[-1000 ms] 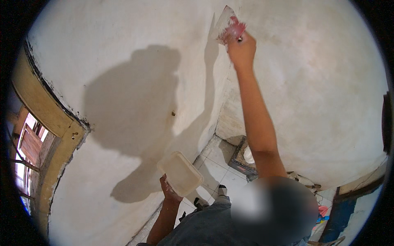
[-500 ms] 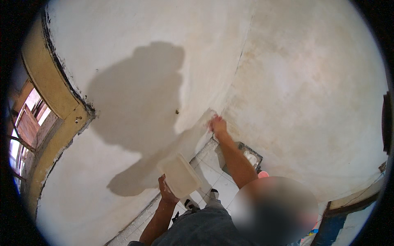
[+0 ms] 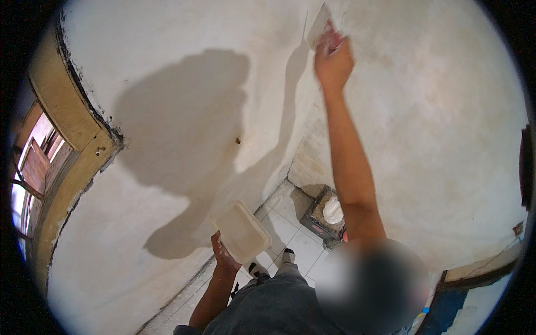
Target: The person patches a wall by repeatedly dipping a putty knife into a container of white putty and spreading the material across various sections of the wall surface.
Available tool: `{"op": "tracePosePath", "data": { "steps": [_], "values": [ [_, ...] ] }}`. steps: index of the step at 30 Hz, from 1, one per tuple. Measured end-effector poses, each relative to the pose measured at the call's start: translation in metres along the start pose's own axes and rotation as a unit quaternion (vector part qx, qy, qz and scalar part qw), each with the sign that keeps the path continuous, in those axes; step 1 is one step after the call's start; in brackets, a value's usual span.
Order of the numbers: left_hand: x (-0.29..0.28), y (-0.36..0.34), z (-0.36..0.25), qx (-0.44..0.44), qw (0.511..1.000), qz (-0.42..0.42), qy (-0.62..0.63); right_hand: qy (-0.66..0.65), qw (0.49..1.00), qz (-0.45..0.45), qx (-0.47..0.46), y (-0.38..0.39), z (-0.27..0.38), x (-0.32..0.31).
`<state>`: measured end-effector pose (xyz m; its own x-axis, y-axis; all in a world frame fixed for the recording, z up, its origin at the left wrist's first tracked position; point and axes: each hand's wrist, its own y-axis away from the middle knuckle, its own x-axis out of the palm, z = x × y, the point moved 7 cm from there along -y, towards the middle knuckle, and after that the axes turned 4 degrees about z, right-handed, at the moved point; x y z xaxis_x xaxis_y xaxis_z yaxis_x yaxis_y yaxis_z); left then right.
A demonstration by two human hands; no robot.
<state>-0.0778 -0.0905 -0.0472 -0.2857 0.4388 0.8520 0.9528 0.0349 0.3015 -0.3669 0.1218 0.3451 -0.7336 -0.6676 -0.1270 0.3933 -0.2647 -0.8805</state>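
My right hand (image 3: 336, 62) is raised high, wrapped round the red handle of a putty knife (image 3: 320, 23). Its pale, flared blade lies at the wall near the corner where two whitish walls (image 3: 268, 84) meet. Lower down, my left hand (image 3: 224, 254) grips the near-left edge of a pale rectangular plastic tub (image 3: 252, 230). The tub is held tilted in front of my body, its shallow inside facing up. Whitish smears mark the left hand.
A dark box (image 3: 314, 216) with a white lump (image 3: 333, 210) on top stands on the tiled floor (image 3: 285, 223) by the corner. At the left is a yellowish window frame (image 3: 61, 106). My feet are below the tub. A blurred round patch covers the lower right.
My right hand has swept upward along the corner with the putty knife, from near the floor to high on the wall. The tub in my left hand has shifted only slightly.
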Motion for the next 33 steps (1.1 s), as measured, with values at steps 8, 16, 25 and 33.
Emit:
{"op": "tracePosePath", "data": {
  "steps": [8, 16, 25, 33],
  "values": [
    [-0.002, -0.004, -0.007, 0.010, 1.000, 0.010, 0.023, 0.022, 0.926, 0.306, -0.218, 0.312, -0.070, 0.064],
    [-0.006, -0.001, -0.010, 0.026, 0.999, 0.038, 0.007, 0.095, 0.987, 0.105, 0.078, 0.151, -0.198, 0.051],
    [-0.005, 0.010, -0.023, 0.050, 0.998, 0.031, -0.001, 0.152, 0.957, 0.248, 0.011, 0.061, -0.034, 0.071],
    [-0.001, 0.004, -0.019, 0.012, 0.999, 0.011, 0.039, -0.019, 0.952, 0.305, 0.001, 0.145, 0.038, 0.014]
  ]
}}
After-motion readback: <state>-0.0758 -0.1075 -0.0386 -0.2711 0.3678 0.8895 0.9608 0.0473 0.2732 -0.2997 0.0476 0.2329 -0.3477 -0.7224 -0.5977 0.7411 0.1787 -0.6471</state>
